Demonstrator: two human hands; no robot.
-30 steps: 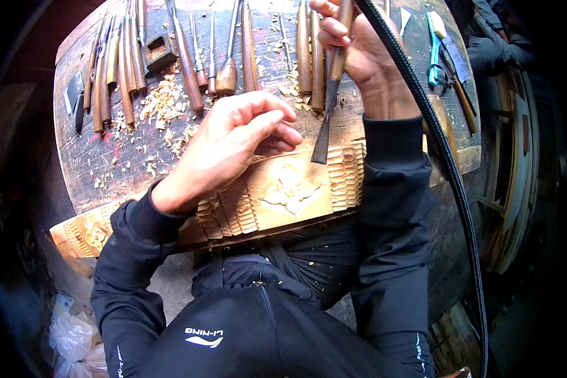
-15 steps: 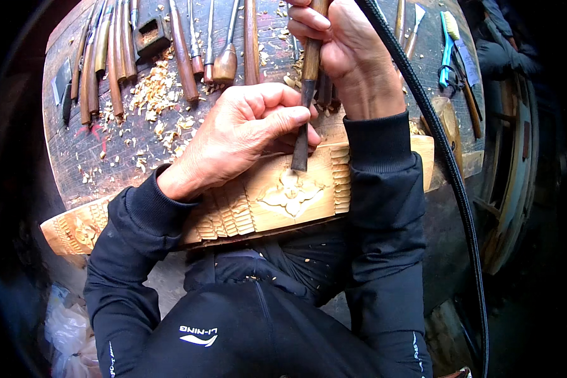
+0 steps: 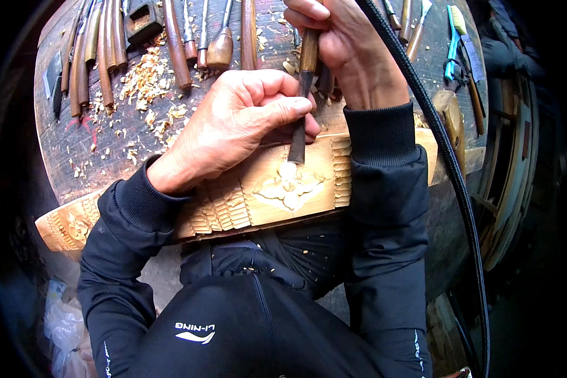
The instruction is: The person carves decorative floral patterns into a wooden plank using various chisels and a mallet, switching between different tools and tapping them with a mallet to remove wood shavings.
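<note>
A pale carved board (image 3: 227, 211) lies crosswise before me, with a four-petal flower in relief and ridged bands. My right hand (image 3: 359, 60) is closed round the wooden handle of a flat chisel (image 3: 307, 53) above the board. My left hand (image 3: 246, 113) is closed on the chisel's dark metal shank, thumb across it, fingers partly hidden. The broad tip rests at the top petal of the flower, where a small pale shaving or cut shows.
A worn bench (image 3: 75, 157) holds several wooden-handled tools (image 3: 176, 57), a dark block (image 3: 143, 22), scattered shavings (image 3: 142, 79), a blue brush (image 3: 455, 41) and a wooden mallet (image 3: 450, 120). A black braided cable (image 3: 453, 183) hangs down the right. Plastic bags (image 3: 69, 321) lie at lower left.
The chisel has come leftward, its tip now on the flower. My left hand has moved up and right and closed on the shank, where it was loosely curled beside it.
</note>
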